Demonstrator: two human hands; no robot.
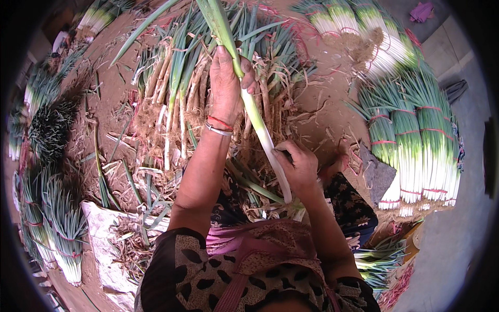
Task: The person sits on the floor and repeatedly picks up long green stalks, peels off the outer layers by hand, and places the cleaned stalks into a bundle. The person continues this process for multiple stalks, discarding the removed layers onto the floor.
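Note:
A long green onion (pixel 257 123), possibly a leek, slants across the space in front of me. Its green leaves point up and away; the white end hangs toward my lap. My left hand (pixel 232 76) is wrapped around the green part. Lower down, my right hand (pixel 298 163) has thumb and curled fingers against the white shank, seemingly pinching it; the exact contact is partly hidden. Beyond my forearms spreads a heap of untrimmed onions (pixel 191 78) with brown dry skins and tangled roots. Peeled scraps (pixel 265 195) and leaves lie below the held stalk.
Tied bundles of cleaned onions (pixel 432 156) stand at right, beside a dark grey piece (pixel 376 173). More bundles (pixel 386 52) lie at upper right, and others (pixel 64 238) line the left. A white sack (pixel 95 230) with dry peelings rests at lower left. Red ties (pixel 397 288) lie lower right.

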